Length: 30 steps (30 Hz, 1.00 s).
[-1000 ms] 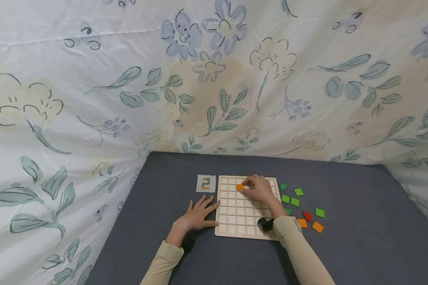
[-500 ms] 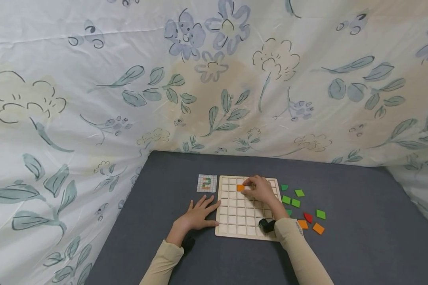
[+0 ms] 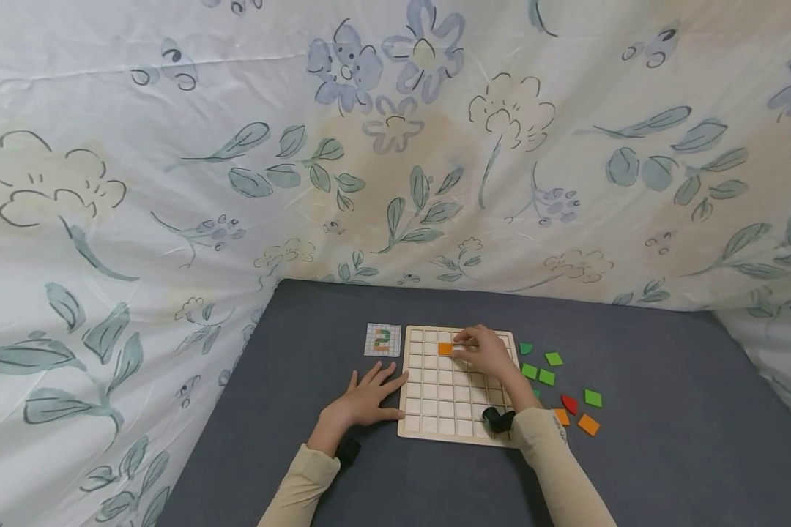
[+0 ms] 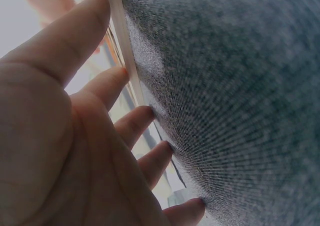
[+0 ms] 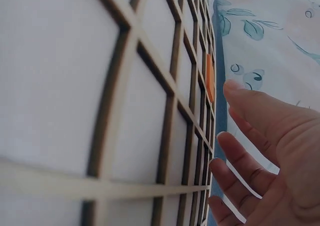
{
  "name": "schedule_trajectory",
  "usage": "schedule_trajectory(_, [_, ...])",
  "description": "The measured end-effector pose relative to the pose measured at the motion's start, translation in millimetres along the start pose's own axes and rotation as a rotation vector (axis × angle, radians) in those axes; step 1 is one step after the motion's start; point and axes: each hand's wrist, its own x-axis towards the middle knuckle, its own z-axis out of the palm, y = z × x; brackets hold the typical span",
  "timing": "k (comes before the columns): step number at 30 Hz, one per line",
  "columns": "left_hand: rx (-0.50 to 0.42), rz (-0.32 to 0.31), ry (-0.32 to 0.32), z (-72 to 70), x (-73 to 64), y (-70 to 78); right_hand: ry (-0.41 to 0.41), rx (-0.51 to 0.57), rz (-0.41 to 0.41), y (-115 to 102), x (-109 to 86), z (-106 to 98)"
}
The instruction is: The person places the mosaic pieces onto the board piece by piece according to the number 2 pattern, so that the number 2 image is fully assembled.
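Observation:
A wooden grid board point(image 3: 428, 427) lies on the table, its cells square with raised ribs between them. One orange square tile point(image 3: 444, 349) sits in a cell near the board's far edge; the right wrist view also has this orange tile point(image 5: 210, 78) in the grid. Just right of it my right hand point(image 3: 488, 356) hovers over the board, fingers loosely bent and thumb apart from the tile. My left hand point(image 3: 362, 399) rests on the table with fingers spread. In the left wrist view its thumb and index fingertip touch the board's side edge point(image 4: 120, 28).
Left of the board's far corner lies a small pattern card point(image 3: 382, 340) showing a coloured figure 2. Loose pieces are scattered right of the board: green squares point(image 3: 546, 377), a darker green piece point(image 3: 526, 348), a red piece point(image 3: 570, 403) and orange tiles point(image 3: 589, 424). Floral cloth point(image 3: 369, 219) rises behind the table.
My right hand's fingers have come slightly away from the orange tile, to the right, leaving it in its cell. My left hand has stayed at the board's edge.

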Motion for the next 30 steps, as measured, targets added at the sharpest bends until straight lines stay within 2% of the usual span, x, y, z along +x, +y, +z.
schedule_trajectory(11, [0.009,0.002,-0.004,0.2,0.9,0.7,0.029,0.03,-0.058,6.4,-8.7,-14.4])
schedule_trajectory(30, [-0.002,-0.004,0.001,0.7,-0.2,2.1,0.08,-0.091,-0.052,10.5,-26.0,-43.3])
